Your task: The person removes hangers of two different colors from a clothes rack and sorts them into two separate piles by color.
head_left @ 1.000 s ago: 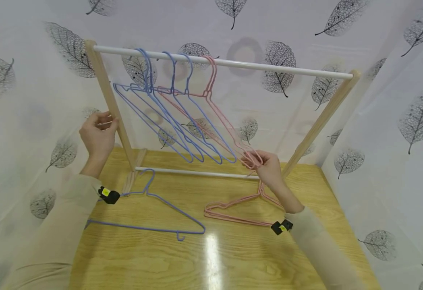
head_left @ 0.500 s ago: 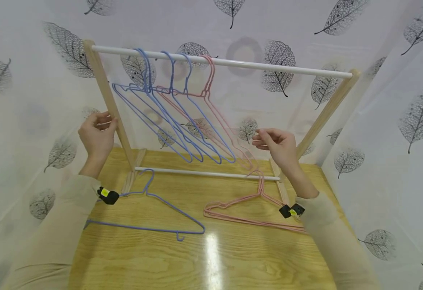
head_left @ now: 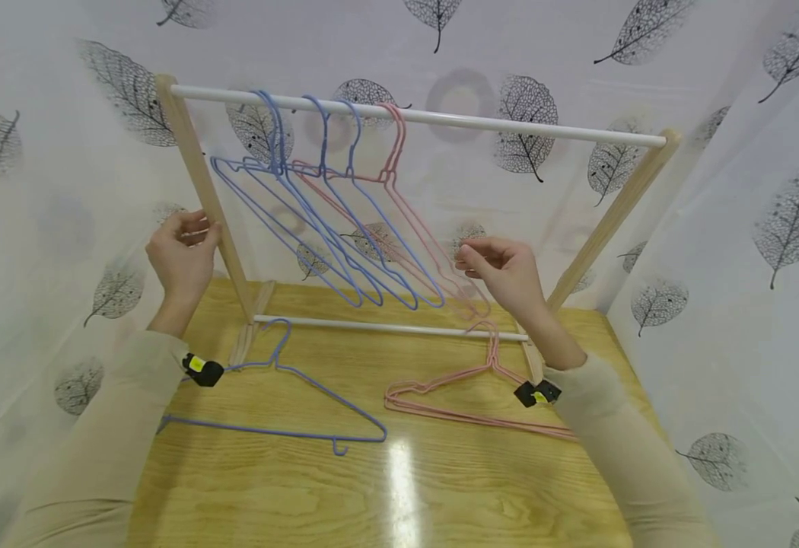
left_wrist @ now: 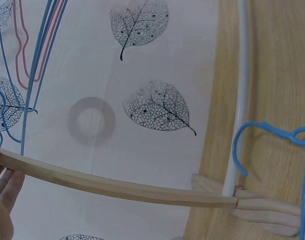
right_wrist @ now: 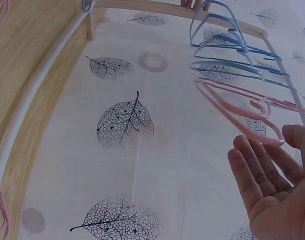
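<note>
My left hand (head_left: pixel 180 255) holds the left wooden post (head_left: pixel 197 164) of a small clothes rack; the left wrist view shows thumb and fingers on opposite sides of the post. Several blue hangers (head_left: pixel 325 137) hang toward the left of the white top rail (head_left: pixel 509 126). Right of them hang pink hangers (head_left: pixel 391 160), close together. At their lower right corner is my right hand (head_left: pixel 509 278), fingers loosely extended. In the right wrist view a pink corner lies between thumb and fingers of that hand (right_wrist: pixel 282 195); whether they touch it I cannot tell.
A blue hanger (head_left: pixel 324 391) lies on the wooden table (head_left: pixel 290 495) at the front left. Stacked pink hangers (head_left: pixel 454 418) lie front right, their hooks near the lower white rail (head_left: pixel 358 327). Leaf-print sheeting (head_left: pixel 735 228) surrounds the rack.
My right hand let go of the pink hangers' lower corner, moved up and right, then came back left toward them. The left hand stays on the post.
</note>
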The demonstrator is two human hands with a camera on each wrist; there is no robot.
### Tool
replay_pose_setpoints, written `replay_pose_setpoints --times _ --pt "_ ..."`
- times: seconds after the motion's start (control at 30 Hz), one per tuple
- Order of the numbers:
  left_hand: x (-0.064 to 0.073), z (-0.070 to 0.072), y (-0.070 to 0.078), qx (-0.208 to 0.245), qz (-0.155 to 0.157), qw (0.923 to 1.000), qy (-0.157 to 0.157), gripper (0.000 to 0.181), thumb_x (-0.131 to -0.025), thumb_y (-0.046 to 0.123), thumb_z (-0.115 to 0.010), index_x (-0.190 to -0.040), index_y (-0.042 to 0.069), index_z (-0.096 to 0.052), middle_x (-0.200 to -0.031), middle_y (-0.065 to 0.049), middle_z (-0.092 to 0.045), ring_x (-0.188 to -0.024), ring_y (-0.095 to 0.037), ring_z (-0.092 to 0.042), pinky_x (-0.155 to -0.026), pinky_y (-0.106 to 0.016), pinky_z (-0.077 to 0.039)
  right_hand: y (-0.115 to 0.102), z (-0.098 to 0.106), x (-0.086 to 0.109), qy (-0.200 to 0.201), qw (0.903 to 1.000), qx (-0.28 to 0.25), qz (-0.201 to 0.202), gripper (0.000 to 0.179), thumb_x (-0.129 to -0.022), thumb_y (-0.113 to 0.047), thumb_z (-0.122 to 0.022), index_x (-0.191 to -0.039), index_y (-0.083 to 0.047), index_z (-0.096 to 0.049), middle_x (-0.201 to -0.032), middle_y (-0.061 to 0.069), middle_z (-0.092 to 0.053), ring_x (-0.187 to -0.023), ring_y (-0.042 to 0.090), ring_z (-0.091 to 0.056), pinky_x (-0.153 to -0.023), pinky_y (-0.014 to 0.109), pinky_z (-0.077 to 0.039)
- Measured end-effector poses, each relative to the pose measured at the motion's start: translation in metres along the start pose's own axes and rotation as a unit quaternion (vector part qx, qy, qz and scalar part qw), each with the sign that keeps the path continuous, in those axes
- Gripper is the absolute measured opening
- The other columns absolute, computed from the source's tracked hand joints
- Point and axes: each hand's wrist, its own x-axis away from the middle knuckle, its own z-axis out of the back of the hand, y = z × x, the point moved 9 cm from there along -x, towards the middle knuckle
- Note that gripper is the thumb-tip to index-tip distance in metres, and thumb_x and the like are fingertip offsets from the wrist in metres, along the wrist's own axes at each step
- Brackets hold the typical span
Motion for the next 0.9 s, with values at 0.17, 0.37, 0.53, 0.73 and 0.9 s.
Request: replay_pose_setpoints --times 0.17,0.37,0.53,0.73,0.9 --pt "0.000 -0.001 0.001 -0.001 -0.003 1.0000 0.000 0.026 -0.098 0.021 -0.073 -0.117 0.004 -0.077 -0.111 -0.017 -0.080 -0.072 0.026 -0.055 -0.071 0.002 -0.049 0.004 -0.008 0.004 -0.009 0.9999 0.008 -0.007 0.027 -0.102 -0.010 -0.068 -0.120 0.009 -0.073 -0.092 -0.018 -0.079 -0.083 0.001 -0.077 -0.075 0.024 -0.067" --pt "-0.001 0.000 0.000 0.004 -0.002 1.0000 0.004 0.025 -0.097 0.019 -0.074 -0.116 0.004 -0.077 -0.109 -0.015 -0.081 -0.071 0.026 -0.055 -0.071 0.002 -0.051 0.007 -0.017 0.005 -0.018 0.9996 0.019 -0.006 0.026 -0.101 -0.010 -0.070 -0.120 0.007 -0.074 -0.108 0.027 -0.078 -0.082 -0.001 -0.077 -0.074 0.023 -0.067" --pt "0.000 0.000 -0.001 0.004 -0.002 1.0000 0.003 0.025 -0.097 0.019 -0.074 -0.117 0.003 -0.077 -0.110 -0.016 -0.080 -0.072 0.026 -0.055 -0.072 0.002 -0.051 0.009 -0.022 0.005 -0.021 0.9992 0.033 -0.011 0.025 -0.100 -0.011 -0.073 -0.119 0.005 -0.076 -0.110 0.031 -0.076 -0.080 0.001 -0.077 -0.069 0.018 -0.064" --pt "0.000 0.000 0.000 0.006 -0.001 1.0000 0.004 0.025 -0.097 0.019 -0.074 -0.117 0.004 -0.078 -0.109 -0.015 -0.080 -0.072 0.026 -0.056 -0.072 0.001 -0.051 0.014 -0.028 0.005 -0.024 0.9991 0.032 -0.017 0.027 -0.098 -0.010 -0.074 -0.121 0.005 -0.075 -0.112 0.030 -0.076 -0.079 -0.001 -0.077 -0.069 0.017 -0.063" --pt "0.000 0.000 -0.001 0.010 -0.001 0.9999 0.005 0.024 -0.097 0.019 -0.075 -0.116 0.004 -0.078 -0.108 -0.014 -0.081 -0.071 0.025 -0.057 -0.072 0.001 -0.051 0.018 -0.030 0.005 -0.017 0.9994 0.026 -0.014 0.026 -0.099 -0.011 -0.074 -0.116 0.007 -0.076 -0.107 0.031 -0.077 -0.079 0.003 -0.078 -0.073 0.021 -0.066"
